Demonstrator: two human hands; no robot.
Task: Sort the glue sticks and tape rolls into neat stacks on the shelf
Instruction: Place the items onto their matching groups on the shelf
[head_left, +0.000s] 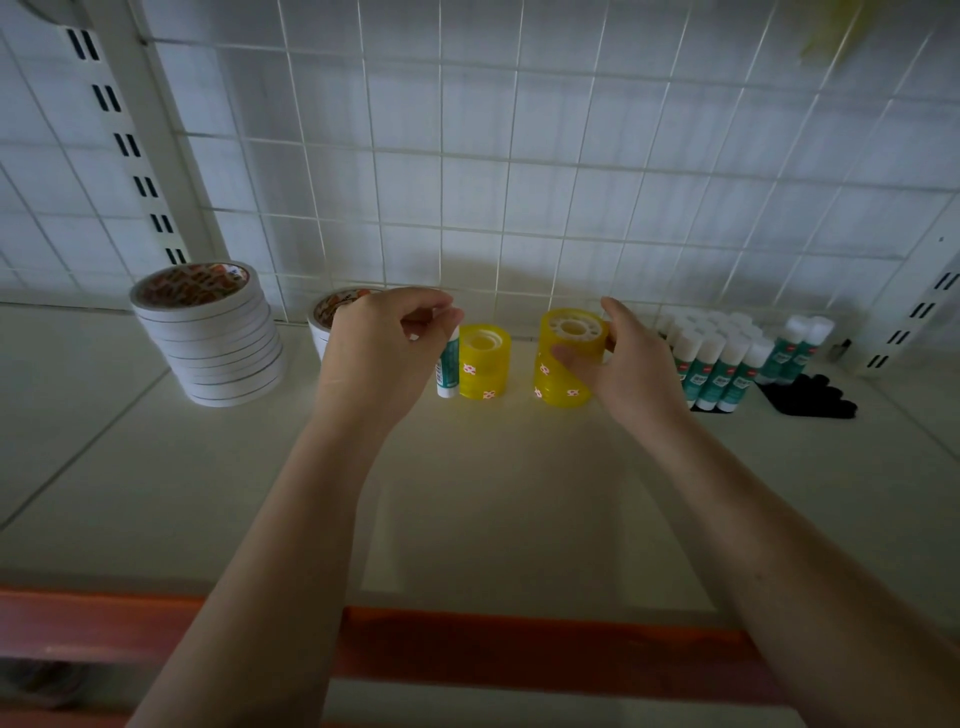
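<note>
A: Start with the big things. What is in front of you on the shelf (493, 493)?

B: At left of centre, a tall stack of white tape rolls (210, 335). Just right of it a shorter white stack (327, 317), partly hidden behind your left hand (384, 345).

A: And the yellow ones?

B: Two stacks mid-frame. Your right hand (631, 358) grips the taller yellow tape stack (563, 358), thumb in front, fingers curled round the far side. The shorter yellow stack (483, 364) stands apart, to its left.

A: How will they handle?

B: Light, stiff, probably slick on the sides, so loose rolls can slide. Hold low around the wall, or steady the top.

A: The glue?

B: A block of upright glue sticks (722, 364) stands at right. Your left hand pinches one glue stick (448, 371) near its cap, touching the shorter yellow stack. It is light and rigid; a fingertip pinch should do.
</note>
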